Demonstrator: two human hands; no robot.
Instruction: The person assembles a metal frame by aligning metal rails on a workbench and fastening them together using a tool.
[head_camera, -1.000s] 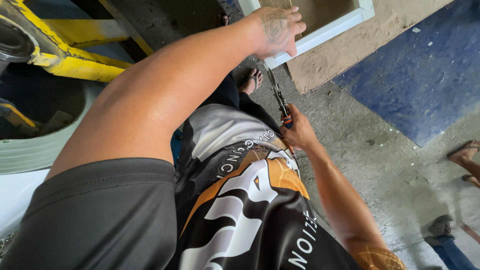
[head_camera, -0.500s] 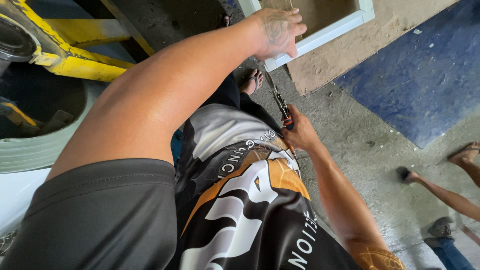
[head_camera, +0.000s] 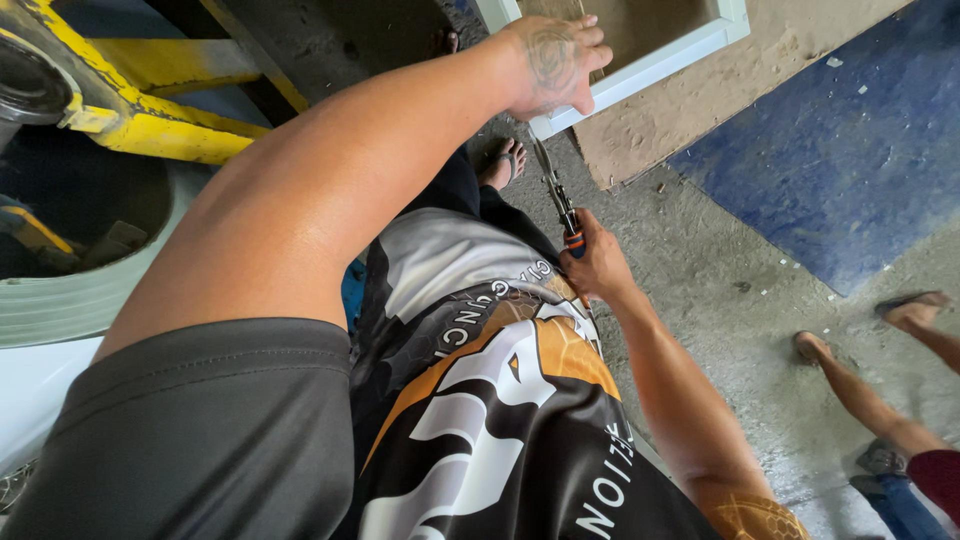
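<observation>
My left hand (head_camera: 556, 62) reaches out at the top of the view and grips the corner of a white-framed panel (head_camera: 665, 58). My right hand (head_camera: 596, 265) is closed around the orange-and-black handles of a pair of metal pliers (head_camera: 555, 195). The pliers point up toward the underside of the frame corner, just below my left hand. My left arm crosses the view diagonally from the lower left. My patterned black, white and orange shirt fills the lower middle.
A yellow metal machine frame (head_camera: 150, 110) and a pale green curved rim (head_camera: 80, 310) stand at the left. Another person's bare legs and sandalled feet (head_camera: 880, 345) are at the right on the concrete floor. A blue painted patch (head_camera: 850, 150) covers the floor's upper right.
The other person's legs have stepped further into view at the right. My two hands stay on the frame corner and the pliers, nearly unmoved.
</observation>
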